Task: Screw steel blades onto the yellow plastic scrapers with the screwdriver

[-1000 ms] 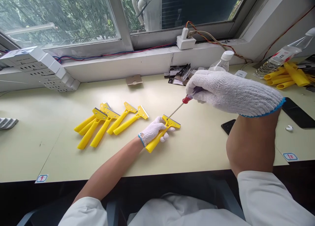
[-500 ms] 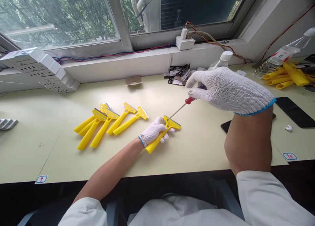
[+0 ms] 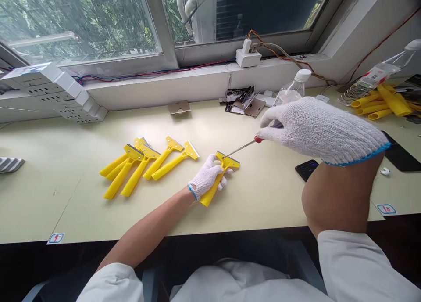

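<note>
My gloved left hand (image 3: 208, 175) is closed around a yellow scraper (image 3: 212, 191), its wide head pointing away from me and its handle towards me. In my gloved right hand (image 3: 312, 126) is a screwdriver (image 3: 241, 148) with a red collar; most of its handle is hidden by the fingers. The shaft slants down to the left, and its tip meets the scraper's head near the left screw position. Left of my left hand lie several more yellow scrapers (image 3: 133, 166) with metal blade edges, some overlapping.
White boxes (image 3: 66, 91) are stacked at the back left. Behind my right hand stand a plastic bottle (image 3: 292, 89) and black packaging (image 3: 241, 100). Yellow handles (image 3: 381, 102) and another bottle (image 3: 378, 76) lie at the far right. Phones (image 3: 305, 168) and a white earbud (image 3: 384, 171) are on the right.
My right hand has moved right and slightly down, so the screwdriver leans lower. The held scraper has turned slightly, its handle end shifting right.
</note>
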### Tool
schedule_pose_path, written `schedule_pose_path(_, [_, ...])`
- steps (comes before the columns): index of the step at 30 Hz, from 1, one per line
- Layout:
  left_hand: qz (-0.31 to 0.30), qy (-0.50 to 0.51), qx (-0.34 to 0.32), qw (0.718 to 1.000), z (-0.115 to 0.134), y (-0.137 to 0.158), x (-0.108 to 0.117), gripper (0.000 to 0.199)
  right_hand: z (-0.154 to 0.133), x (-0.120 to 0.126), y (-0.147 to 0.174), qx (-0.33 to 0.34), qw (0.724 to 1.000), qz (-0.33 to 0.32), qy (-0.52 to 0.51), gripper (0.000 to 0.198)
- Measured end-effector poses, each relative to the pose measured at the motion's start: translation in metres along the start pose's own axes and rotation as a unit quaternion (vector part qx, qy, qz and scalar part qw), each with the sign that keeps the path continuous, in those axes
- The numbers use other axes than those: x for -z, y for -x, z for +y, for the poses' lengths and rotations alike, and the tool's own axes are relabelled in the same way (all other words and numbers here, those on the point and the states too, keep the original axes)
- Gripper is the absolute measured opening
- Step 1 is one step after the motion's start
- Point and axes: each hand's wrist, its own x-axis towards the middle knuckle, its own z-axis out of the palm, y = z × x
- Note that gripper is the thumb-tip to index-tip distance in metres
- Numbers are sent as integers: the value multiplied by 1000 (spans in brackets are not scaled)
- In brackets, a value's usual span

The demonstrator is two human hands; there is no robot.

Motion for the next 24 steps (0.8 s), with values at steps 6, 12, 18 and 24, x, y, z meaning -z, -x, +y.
schedule_pose_path(6, [74,-19,-57,995,10,-1,-1,56,-6,-24,4,-33,992,-119,33,34])
schedule_pose_path(12, [141,-99,-112,979,17,-9,10,67,-15,-65,7,-13,972,-229,-56,31])
schedule_pose_path(18, [113,-144,-142,973,14,-11,11,70,-9,-113,12,-67,902,-266,-335,28])
schedule_pose_path(24, [148,-272,-195,931,27,-6,26,62,6,-146,12,-145,896,-170,-383,33])
